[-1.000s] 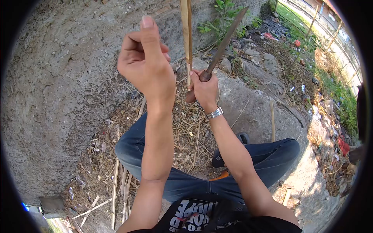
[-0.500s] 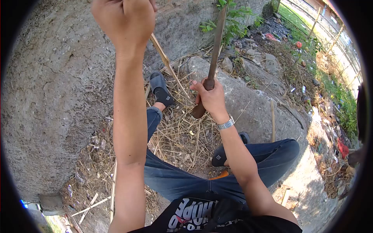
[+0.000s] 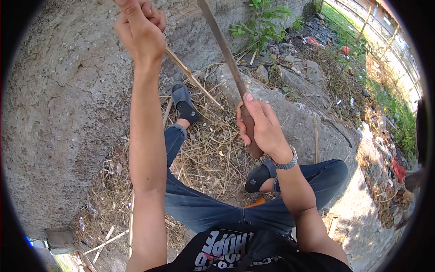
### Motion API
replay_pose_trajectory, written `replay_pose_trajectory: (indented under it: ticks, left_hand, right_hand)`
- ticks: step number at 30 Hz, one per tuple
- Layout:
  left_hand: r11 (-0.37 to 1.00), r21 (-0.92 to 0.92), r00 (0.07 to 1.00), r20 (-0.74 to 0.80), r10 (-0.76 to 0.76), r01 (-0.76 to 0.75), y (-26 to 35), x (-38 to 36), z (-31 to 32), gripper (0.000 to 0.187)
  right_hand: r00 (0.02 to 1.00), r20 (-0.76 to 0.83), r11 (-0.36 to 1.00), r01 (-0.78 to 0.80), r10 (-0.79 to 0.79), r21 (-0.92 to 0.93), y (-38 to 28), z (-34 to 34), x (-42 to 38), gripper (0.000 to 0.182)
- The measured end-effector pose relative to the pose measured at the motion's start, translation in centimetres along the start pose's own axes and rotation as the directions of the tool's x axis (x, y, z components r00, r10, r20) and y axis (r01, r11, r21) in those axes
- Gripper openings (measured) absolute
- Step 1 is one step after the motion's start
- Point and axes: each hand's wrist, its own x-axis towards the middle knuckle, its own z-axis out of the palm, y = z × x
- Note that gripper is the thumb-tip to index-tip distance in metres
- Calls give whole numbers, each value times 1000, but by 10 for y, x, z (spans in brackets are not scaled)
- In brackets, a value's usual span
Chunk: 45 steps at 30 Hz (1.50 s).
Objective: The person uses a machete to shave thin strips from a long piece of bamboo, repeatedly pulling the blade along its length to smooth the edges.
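Observation:
My left hand (image 3: 141, 34) is raised at the upper left, its fingers closed round a bamboo strip (image 3: 190, 76). The strip slants down to the right from my fist and splits towards its lower end; its upper part is hidden by my hand or out of view. In my right hand (image 3: 267, 129) is a machete (image 3: 221, 41), gripped by its brown handle with my thumb along the top near the blade. The long dark blade points up and to the left, apart from the strip, and its tip runs past the top edge.
Bamboo shavings (image 3: 217, 170) litter the ground between my feet. A rough grey wall (image 3: 59, 113) rises at the left. A large rock (image 3: 294, 131) lies at the right, with a loose stick (image 3: 316, 138) on it. Green plants (image 3: 263, 27) grow at the back.
My right hand has moved down and to the right, and the machete blade now leans left instead of standing nearly upright. My left hand has come slightly lower with the bamboo strip.

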Motion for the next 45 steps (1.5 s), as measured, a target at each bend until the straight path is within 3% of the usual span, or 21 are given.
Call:
replay_pose_trajectory:
  ticks: [6,10,11,12,13,14,15,16,20,24,26,27,28,32,35,37,40,41,43,44,45]
  left_hand:
    - [984,-177,1000,0,-14,14,-27,-2,5,68]
    - [956,-268,993,1,-120,116,-37,-14,11,60]
    - [691,-691,976,118,-181,212,-40,-17,19,59]
    - [244,-928,955,243,-172,280,-41,-19,25,58]
    - [56,-951,941,289,-175,303,-43,-20,31,58]
    - [267,-931,965,217,-148,250,-43,-22,35,58]
    - [930,-364,999,3,41,-37,-42,-23,44,58]
    - [962,-243,992,-26,121,-124,-43,-25,49,58]
    - [954,-273,992,-17,127,-127,-42,-22,46,58]
    - [960,-244,990,-21,136,-137,-45,-18,47,60]
    - [966,-213,989,-13,148,-147,-44,-19,46,65]
    - [968,-226,994,-29,102,-106,-41,-21,49,67]
    - [967,-228,993,-30,112,-116,-41,-23,48,67]
    - [968,-223,991,44,129,-117,-43,-25,37,70]
    - [966,-238,994,-7,106,-104,-45,-19,34,70]
    - [977,-192,995,16,99,-94,-44,-27,36,70]
    - [971,-216,994,-28,102,-106,-49,-30,38,70]
    - [981,-145,992,-33,121,-125,-49,-29,35,67]
    - [973,-122,976,-126,179,-194,-53,-35,34,64]
    - [963,-90,950,-211,231,-254,-57,-40,33,62]
    - [884,358,947,-1,321,-299,-64,-43,17,59]
  right_hand:
    - [998,-66,998,8,-12,-55,-6,10,-3,66]
    - [980,-90,977,186,-177,100,-18,15,-12,64]
    - [968,-110,967,236,-225,97,-13,19,-12,65]
    - [952,-129,953,290,-277,89,-7,21,-12,66]
    - [979,-94,984,178,-179,-19,5,21,-12,69]
    - [978,-94,983,184,-186,-27,26,15,-9,69]
    - [1000,-24,996,1,-3,-94,49,6,-3,70]
    - [983,29,970,-174,182,-171,48,3,0,70]
    - [992,-64,975,-118,107,-189,2,-1,-6,70]
    - [942,-158,949,309,-297,59,-25,8,-9,70]
    - [932,-170,940,335,-320,67,5,10,-3,71]
    - [999,-19,999,35,-36,-23,35,5,3,70]
    - [960,94,957,-246,262,-153,42,4,5,70]
    - [958,71,955,-265,276,-132,31,-1,6,70]
    - [998,-31,991,-64,60,-121,-20,1,7,69]
    - [953,-133,953,285,-271,102,-45,6,1,69]
    - [900,-198,904,414,-388,109,-34,18,-1,67]
    - [940,-174,951,307,-294,49,-7,20,-1,68]
    - [970,64,929,-206,236,-307,64,0,9,67]
    - [973,58,930,-196,224,-310,61,-1,4,67]
    - [959,78,951,-257,273,-171,57,-1,2,68]
